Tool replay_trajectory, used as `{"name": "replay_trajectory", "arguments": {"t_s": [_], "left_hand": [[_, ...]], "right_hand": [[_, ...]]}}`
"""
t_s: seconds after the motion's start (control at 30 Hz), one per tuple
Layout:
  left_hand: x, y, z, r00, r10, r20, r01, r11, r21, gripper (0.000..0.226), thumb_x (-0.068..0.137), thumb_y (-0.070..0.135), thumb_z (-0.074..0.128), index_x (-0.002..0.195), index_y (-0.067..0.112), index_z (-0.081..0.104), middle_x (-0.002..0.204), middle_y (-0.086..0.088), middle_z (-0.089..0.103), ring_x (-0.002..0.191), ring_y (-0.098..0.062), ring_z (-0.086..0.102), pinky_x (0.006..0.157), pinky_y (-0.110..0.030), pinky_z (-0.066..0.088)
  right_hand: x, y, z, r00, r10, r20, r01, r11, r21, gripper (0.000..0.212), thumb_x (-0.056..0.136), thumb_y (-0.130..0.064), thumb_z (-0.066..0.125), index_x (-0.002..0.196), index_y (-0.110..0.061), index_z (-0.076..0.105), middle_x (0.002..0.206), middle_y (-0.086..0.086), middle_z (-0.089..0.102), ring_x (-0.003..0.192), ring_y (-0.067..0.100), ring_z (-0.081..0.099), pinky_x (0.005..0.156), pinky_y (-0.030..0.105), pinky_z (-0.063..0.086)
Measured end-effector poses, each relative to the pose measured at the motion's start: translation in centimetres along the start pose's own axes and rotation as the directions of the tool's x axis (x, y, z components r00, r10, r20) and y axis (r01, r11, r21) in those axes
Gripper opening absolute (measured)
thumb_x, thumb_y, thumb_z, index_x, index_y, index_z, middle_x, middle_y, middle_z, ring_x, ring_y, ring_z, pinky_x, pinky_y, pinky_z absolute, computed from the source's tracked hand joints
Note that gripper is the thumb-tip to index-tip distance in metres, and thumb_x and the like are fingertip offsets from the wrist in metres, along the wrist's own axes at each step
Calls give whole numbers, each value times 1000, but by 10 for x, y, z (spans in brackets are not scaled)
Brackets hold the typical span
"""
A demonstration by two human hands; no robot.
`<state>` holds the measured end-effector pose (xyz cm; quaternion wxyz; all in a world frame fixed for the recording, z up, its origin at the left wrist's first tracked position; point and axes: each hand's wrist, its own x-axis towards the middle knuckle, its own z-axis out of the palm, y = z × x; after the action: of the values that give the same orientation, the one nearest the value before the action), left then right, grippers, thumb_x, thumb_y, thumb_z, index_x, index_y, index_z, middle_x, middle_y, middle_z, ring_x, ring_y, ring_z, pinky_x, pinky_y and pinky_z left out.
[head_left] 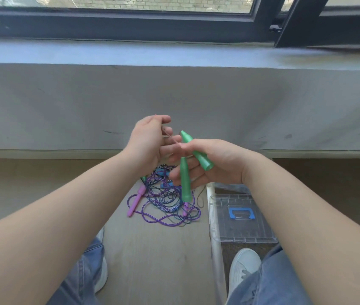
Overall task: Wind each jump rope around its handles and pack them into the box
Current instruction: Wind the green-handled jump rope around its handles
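My right hand [209,164] holds two green jump-rope handles [184,175], one hanging down, the other slanting up to the left. My left hand [150,142] is raised just left of them and pinches a thin dark cord [170,135] that runs toward the handle tips. On the floor below lies a tangle of ropes [168,201]: a purple rope with pink handles [136,201], a striped rope, and blue handles partly hidden behind my hands. A clear plastic box [240,219] with a blue latch sits on the floor to the right, lid on.
A grey wall and window sill [174,53] rise right ahead. My knees in jeans and white shoes [242,267] frame the wooden floor. A white pipe [215,227] runs along the box's left side.
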<state>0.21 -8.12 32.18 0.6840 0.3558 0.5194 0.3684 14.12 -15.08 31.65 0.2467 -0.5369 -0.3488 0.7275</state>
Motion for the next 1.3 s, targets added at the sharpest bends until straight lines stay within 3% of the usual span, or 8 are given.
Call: {"name": "replay_trajectory", "arguments": {"t_s": [0.2, 0.43, 0.67, 0.77, 0.93, 1.03, 1.17, 1.3], "left_hand": [[6, -1, -6, 994, 52, -98, -57, 998, -42, 23, 107, 22, 34, 103, 11, 53, 80, -6, 47, 47, -12, 66, 48, -27, 56], [3, 3, -4, 990, 78, -117, -90, 991, -102, 26, 108, 25, 30, 109, 10, 50, 92, -11, 50, 57, -18, 72, 53, -29, 59], [10, 4, -7, 998, -2, -56, -7, 987, -158, 27, 106, 22, 36, 107, 1, 53, 104, -22, 65, 80, -24, 73, 62, -26, 61], [9, -2, -4, 996, -89, -18, 88, 996, -21, 32, 106, 31, 37, 99, 1, 50, 102, -19, 65, 84, -23, 72, 63, -28, 60], [10, -14, -7, 983, -152, -104, 171, 964, 205, 43, 101, 38, 44, 134, 11, 46, 120, -12, 55, 109, -26, 61, 87, -40, 56], [6, -12, -8, 997, 63, -41, -35, 879, 475, 27, 99, 31, 43, 120, 30, 60, 114, 0, 58, 108, -15, 56, 97, -37, 50], [2, -7, -14, 906, 408, 111, -328, 511, 794, 28, 97, 34, 41, 89, 38, 68, 100, -4, 59, 95, -17, 57, 75, -26, 40], [-1, -8, -21, 752, 549, 364, -606, 360, 710, 35, 100, 41, 37, 106, 30, 70, 113, 3, 52, 115, -7, 50, 97, -23, 37]], "right_hand": [[-5, -2, -2, 996, -12, 84, 16, 999, -48, 23, 104, -19, 47, 116, -7, 63, 82, 12, 66, 77, 31, 67, 89, 55, 52], [-10, 0, -11, 997, 65, 33, -58, 982, -179, 23, 103, -22, 54, 120, -11, 64, 89, 9, 67, 85, 29, 69, 72, 44, 58], [-8, 0, -10, 999, 41, 16, -36, 968, -250, 20, 103, -16, 53, 115, -6, 66, 79, 7, 63, 67, 20, 60, 57, 30, 45], [-6, -1, -8, 1000, 11, -8, -13, 972, -233, 18, 102, -15, 54, 113, -5, 65, 72, 5, 57, 60, 19, 55, 52, 28, 41], [-6, -4, -9, 994, -63, -89, 41, 973, -227, 31, 100, -16, 57, 121, 6, 58, 65, 0, 52, 53, 13, 48, 48, 25, 33], [-8, -5, -10, 996, -59, -72, 42, 973, -229, 22, 102, -17, 55, 116, -2, 63, 66, -1, 51, 53, 12, 47, 48, 25, 31], [-9, -6, -10, 995, -81, -63, 67, 977, -205, 14, 102, -16, 54, 109, -9, 63, 66, -1, 51, 53, 12, 46, 46, 23, 31], [-11, -7, -11, 995, -94, -24, 88, 980, -179, 14, 104, -15, 50, 108, -8, 62, 66, 0, 50, 54, 13, 44, 46, 23, 29]]}}
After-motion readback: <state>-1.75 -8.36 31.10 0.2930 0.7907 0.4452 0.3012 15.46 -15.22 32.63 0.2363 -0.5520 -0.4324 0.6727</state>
